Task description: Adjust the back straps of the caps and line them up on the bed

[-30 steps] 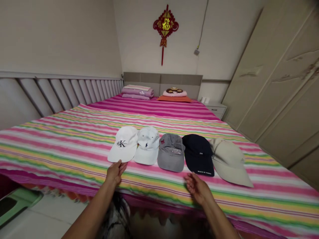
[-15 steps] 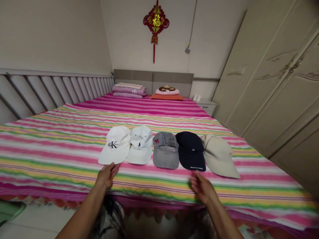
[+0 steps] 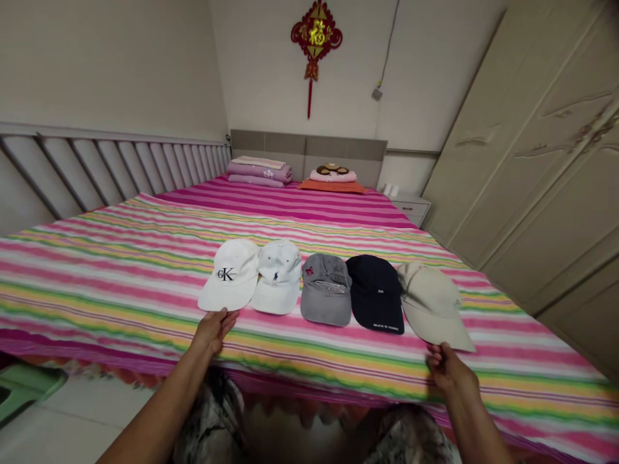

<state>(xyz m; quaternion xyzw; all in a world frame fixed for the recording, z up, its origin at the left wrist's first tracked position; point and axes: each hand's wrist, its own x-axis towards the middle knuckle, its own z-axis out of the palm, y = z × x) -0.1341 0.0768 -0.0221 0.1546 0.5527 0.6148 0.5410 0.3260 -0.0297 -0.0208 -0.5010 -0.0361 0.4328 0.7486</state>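
Note:
Several baseball caps lie in a row on a bed with a striped sheet [image 3: 120,258]: a white cap with a black logo [image 3: 229,281], a second white cap [image 3: 278,277], a grey cap [image 3: 326,288], a navy cap [image 3: 376,293] and a beige cap [image 3: 432,306]. My left hand [image 3: 213,328] rests on the sheet, open, fingertips touching the brim of the logo cap. My right hand [image 3: 447,370] sits just below the beige cap's brim, fingers curled close to its edge; whether it grips the brim is unclear.
Folded purple bedding [image 3: 260,171] and a pink and orange pillow stack [image 3: 333,179] lie at the headboard. A nightstand [image 3: 410,207] and a tall wardrobe [image 3: 541,154] stand on the right. A green stool [image 3: 24,383] sits on the floor at left.
My right hand moved right, from below the navy cap to the beige cap's brim. My left hand stayed at the logo cap's brim. The view shifted slightly.

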